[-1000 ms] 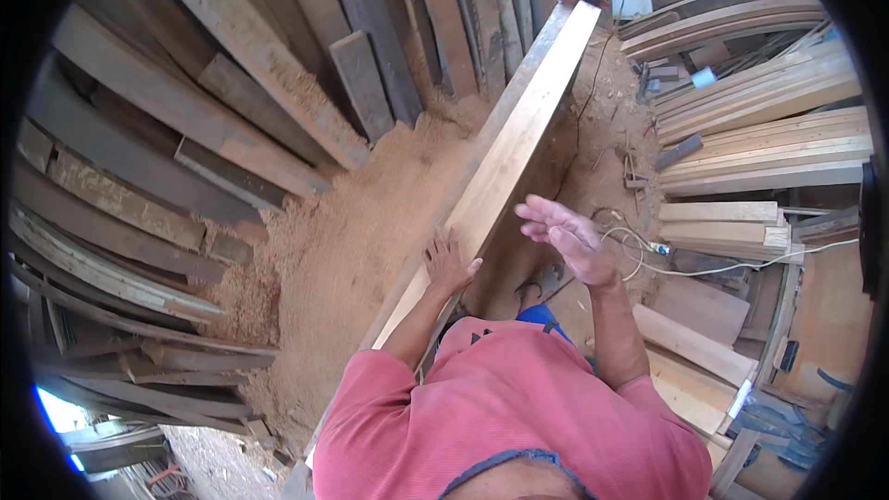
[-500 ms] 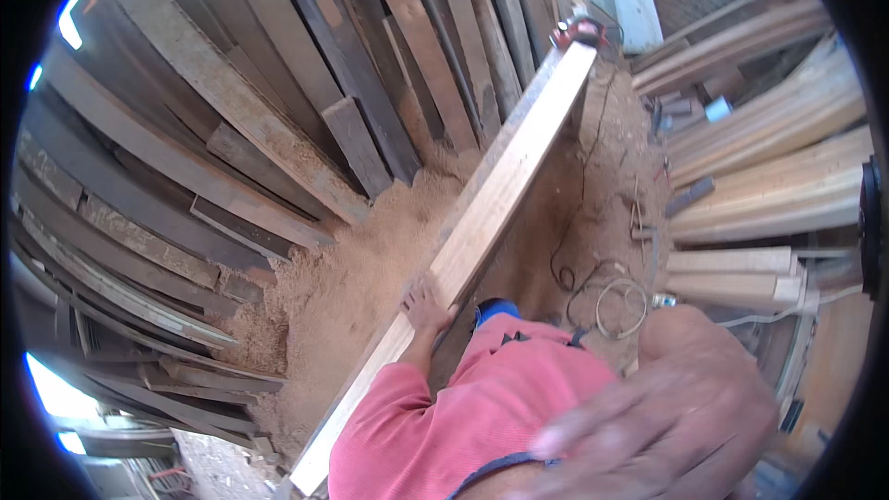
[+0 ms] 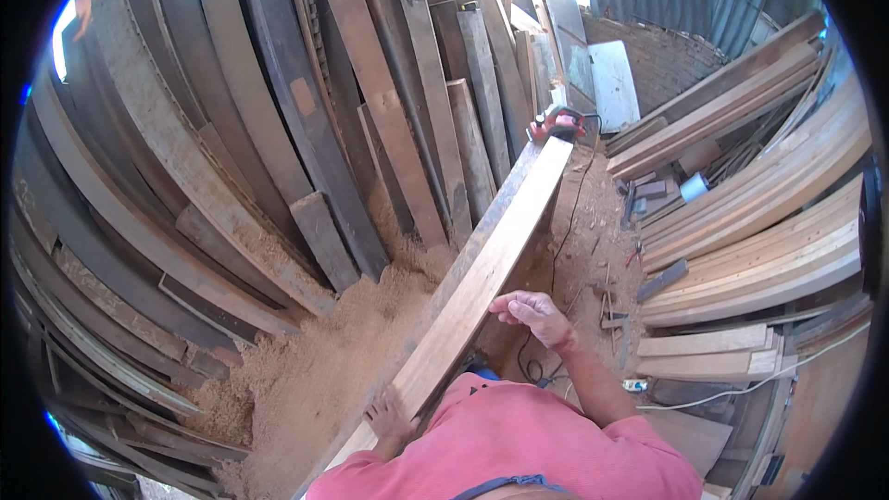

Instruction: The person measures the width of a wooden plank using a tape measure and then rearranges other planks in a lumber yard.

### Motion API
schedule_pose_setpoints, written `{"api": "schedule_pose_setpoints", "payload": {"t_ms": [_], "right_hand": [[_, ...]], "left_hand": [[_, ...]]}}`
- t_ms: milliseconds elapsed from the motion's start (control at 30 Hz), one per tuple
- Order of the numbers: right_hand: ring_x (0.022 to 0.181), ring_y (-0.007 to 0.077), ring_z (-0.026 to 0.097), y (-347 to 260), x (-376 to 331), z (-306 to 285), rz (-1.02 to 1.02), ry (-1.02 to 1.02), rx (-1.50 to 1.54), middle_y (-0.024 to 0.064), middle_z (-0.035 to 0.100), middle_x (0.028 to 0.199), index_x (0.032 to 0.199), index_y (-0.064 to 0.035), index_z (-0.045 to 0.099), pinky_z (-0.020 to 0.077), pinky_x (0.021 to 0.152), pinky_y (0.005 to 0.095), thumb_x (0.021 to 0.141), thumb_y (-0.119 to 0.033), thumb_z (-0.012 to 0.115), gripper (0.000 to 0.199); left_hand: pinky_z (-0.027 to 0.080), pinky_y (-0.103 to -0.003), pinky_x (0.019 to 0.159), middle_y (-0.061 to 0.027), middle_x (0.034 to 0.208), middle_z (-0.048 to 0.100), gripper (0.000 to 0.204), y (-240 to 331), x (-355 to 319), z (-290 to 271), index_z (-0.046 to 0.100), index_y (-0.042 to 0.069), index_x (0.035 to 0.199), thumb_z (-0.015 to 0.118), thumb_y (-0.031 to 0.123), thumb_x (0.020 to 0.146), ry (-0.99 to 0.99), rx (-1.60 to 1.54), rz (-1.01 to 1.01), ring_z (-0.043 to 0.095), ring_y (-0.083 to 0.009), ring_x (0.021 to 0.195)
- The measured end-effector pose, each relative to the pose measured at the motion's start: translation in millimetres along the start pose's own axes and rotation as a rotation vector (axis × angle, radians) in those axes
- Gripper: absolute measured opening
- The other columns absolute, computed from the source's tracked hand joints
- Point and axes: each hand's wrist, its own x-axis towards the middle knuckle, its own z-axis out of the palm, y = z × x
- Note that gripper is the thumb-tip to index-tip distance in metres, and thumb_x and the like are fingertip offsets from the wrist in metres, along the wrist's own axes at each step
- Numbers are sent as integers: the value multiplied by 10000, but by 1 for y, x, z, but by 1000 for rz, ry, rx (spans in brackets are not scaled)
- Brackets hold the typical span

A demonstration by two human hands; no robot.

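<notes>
A long, pale planed wooden board (image 3: 482,282) runs diagonally from the lower left to the upper middle, resting along a grey, dusty beam (image 3: 444,292). My left hand (image 3: 391,415) lies on the board's near part, fingers spread flat over its top face. Beside the board's right edge is my right hand (image 3: 532,313), its fingers curled in and their tips at the edge. What it holds, if anything, is too small to make out. At the far end sits a red and black power tool (image 3: 560,123), possibly a hand planer, with neither hand near it.
Dark planks (image 3: 319,120) lean in a dense row on the left. Wood shavings (image 3: 315,361) heap along their feet. Stacked boards (image 3: 769,250) fill the right side, with a blue-white roll (image 3: 693,187) behind. A black cable (image 3: 560,245) trails over the floor.
My right hand has swung from close in front at the lower right to the board's right edge. The view has tilted up, and my left hand stays on the board.
</notes>
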Motion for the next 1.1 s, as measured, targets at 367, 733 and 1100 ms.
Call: {"api": "schedule_pose_setpoints", "payload": {"t_ms": [367,733,1100], "right_hand": [[681,121,595,201,33,-108,695,427,-282,68,706,920,1031,-7,699,496,572,292,974,-262,573,289],[486,158,507,275,114,-169,588,405,-653,62,587,639,897,19,656,394,438,349,927,-270,621,293],[1098,444,636,259,174,-187,572,-2,-1098,340,656,1080,1047,82,684,515,937,475,895,-462,597,571]], "left_hand": [[179,-661,1114,-250,1522,281,1240,-17,9,26,144,161,1591,760,664,639,2,-53,-22,294,-473,1352],[178,-644,1155,-154,1520,313,1264,2,-1,3,185,212,1584,816,629,572,42,-28,-93,286,-406,1391],[126,-677,1167,-230,1481,335,1301,30,7,13,204,217,1577,926,448,519,29,-152,-387,263,-464,1415]]}}
